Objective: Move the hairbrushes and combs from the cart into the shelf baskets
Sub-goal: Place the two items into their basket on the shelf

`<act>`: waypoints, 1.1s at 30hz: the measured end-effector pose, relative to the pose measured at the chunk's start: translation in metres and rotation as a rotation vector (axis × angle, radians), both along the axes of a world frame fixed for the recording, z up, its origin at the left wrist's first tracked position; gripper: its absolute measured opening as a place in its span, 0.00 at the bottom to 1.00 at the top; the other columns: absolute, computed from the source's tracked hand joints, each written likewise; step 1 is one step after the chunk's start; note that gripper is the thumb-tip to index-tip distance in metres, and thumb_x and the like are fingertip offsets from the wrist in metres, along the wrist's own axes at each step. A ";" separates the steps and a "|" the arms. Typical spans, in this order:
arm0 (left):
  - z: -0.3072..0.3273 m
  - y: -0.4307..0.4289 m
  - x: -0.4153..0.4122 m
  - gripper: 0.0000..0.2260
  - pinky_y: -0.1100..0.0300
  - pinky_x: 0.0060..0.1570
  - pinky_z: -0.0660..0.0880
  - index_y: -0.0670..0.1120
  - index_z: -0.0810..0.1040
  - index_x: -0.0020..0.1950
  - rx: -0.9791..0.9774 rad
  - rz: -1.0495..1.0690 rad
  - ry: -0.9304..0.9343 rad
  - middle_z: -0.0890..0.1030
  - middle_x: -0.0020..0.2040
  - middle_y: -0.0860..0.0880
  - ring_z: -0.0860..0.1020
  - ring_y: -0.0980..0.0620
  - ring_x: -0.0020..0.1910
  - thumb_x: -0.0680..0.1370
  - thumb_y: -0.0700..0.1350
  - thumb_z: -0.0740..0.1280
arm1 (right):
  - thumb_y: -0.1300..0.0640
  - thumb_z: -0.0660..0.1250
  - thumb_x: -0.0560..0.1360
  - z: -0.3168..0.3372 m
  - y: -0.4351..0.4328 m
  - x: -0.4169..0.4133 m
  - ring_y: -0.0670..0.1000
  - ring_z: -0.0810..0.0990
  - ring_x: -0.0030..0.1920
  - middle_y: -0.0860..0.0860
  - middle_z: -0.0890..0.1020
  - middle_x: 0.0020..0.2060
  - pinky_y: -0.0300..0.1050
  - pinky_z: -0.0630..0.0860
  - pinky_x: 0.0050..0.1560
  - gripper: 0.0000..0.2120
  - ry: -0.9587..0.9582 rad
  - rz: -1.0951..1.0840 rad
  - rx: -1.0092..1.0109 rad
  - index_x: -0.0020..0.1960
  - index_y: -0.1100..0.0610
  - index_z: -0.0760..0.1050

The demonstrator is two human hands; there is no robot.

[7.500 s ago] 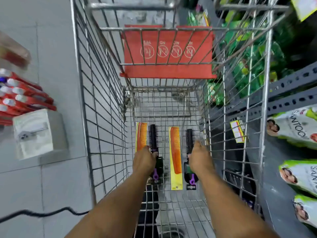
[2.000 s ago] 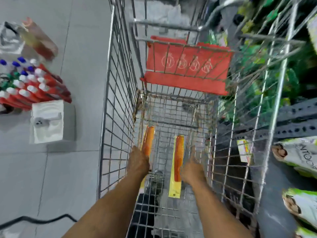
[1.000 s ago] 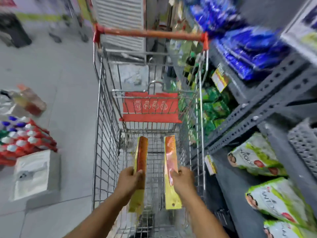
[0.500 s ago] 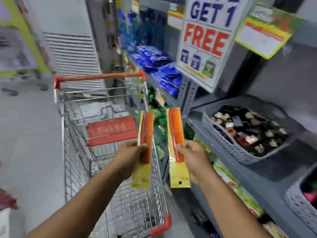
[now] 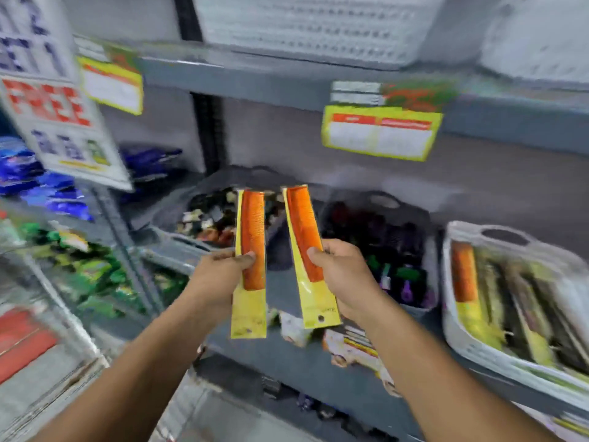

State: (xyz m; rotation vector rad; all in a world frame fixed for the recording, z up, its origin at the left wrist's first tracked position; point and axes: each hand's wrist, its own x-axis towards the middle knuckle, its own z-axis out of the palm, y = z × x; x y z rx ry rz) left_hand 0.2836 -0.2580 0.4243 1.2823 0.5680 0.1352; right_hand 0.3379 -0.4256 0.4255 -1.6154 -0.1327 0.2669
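My left hand [image 5: 215, 277] grips an orange comb in a yellow packet [image 5: 251, 247], held upright in front of the shelf. My right hand [image 5: 342, 272] grips a second orange comb in a yellow packet [image 5: 302, 237], tilted slightly left. Behind them on the shelf sit three baskets: a grey basket [image 5: 178, 237] of small mixed items, a dark basket [image 5: 424, 250] with black and purple hairbrushes, and a white basket [image 5: 459, 342] at the right holding packed combs. The cart [image 5: 28, 339] shows only as a blurred red and wire patch at lower left.
A grey shelf edge [image 5: 287, 355] runs below my hands. An upper shelf with yellow price tags [image 5: 381, 132] and white baskets [image 5: 312, 23] hangs overhead. A "FREE" sign [image 5: 54, 103] sticks out at left above blue packets and green packets.
My view has swung right from the cart to face the shelf. Both hands carried the combs up and over, and they are now held in front of the baskets.
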 end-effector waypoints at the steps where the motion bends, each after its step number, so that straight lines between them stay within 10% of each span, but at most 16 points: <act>1: 0.004 -0.021 0.014 0.04 0.45 0.42 0.78 0.37 0.79 0.47 -0.007 -0.052 -0.007 0.82 0.40 0.40 0.80 0.44 0.37 0.76 0.37 0.67 | 0.64 0.64 0.76 0.000 -0.024 0.006 0.48 0.74 0.29 0.51 0.78 0.29 0.42 0.69 0.32 0.11 -0.020 -0.048 -0.007 0.36 0.58 0.79; 8: 0.012 -0.161 0.081 0.08 0.57 0.27 0.76 0.40 0.76 0.38 0.018 -0.373 -0.027 0.77 0.31 0.43 0.76 0.50 0.24 0.77 0.33 0.64 | 0.61 0.65 0.76 -0.001 -0.167 0.025 0.45 0.77 0.38 0.50 0.86 0.41 0.46 0.77 0.49 0.12 -0.107 -0.333 -0.087 0.38 0.49 0.82; 12: 0.003 -0.243 0.106 0.07 0.53 0.38 0.75 0.40 0.77 0.38 0.152 -0.444 -0.060 0.79 0.37 0.40 0.76 0.45 0.34 0.74 0.31 0.66 | 0.62 0.64 0.75 -0.006 -0.245 0.034 0.53 0.78 0.43 0.67 0.82 0.49 0.54 0.74 0.47 0.07 -0.162 -0.454 -0.261 0.51 0.63 0.77; 18: -0.018 -0.342 0.129 0.08 0.49 0.46 0.81 0.41 0.77 0.49 0.419 -0.514 -0.018 0.83 0.48 0.40 0.82 0.41 0.45 0.72 0.42 0.69 | 0.56 0.64 0.76 -0.025 -0.314 0.043 0.52 0.80 0.52 0.54 0.81 0.56 0.48 0.77 0.50 0.17 -0.102 -0.543 -0.671 0.65 0.53 0.74; 25: -0.037 -0.377 0.141 0.20 0.52 0.53 0.78 0.42 0.73 0.60 0.717 -0.589 0.098 0.81 0.56 0.39 0.80 0.40 0.55 0.71 0.47 0.68 | 0.60 0.63 0.76 -0.034 -0.325 0.042 0.58 0.74 0.61 0.45 0.73 0.47 0.49 0.70 0.64 0.17 -0.137 -0.438 -0.870 0.65 0.55 0.74; 33: -0.050 -0.385 0.146 0.21 0.49 0.63 0.71 0.38 0.68 0.65 0.848 -0.577 0.134 0.70 0.66 0.36 0.72 0.37 0.64 0.74 0.41 0.65 | 0.55 0.62 0.77 -0.039 -0.327 0.039 0.57 0.75 0.64 0.58 0.76 0.64 0.48 0.72 0.61 0.16 -0.021 -0.412 -1.068 0.64 0.58 0.73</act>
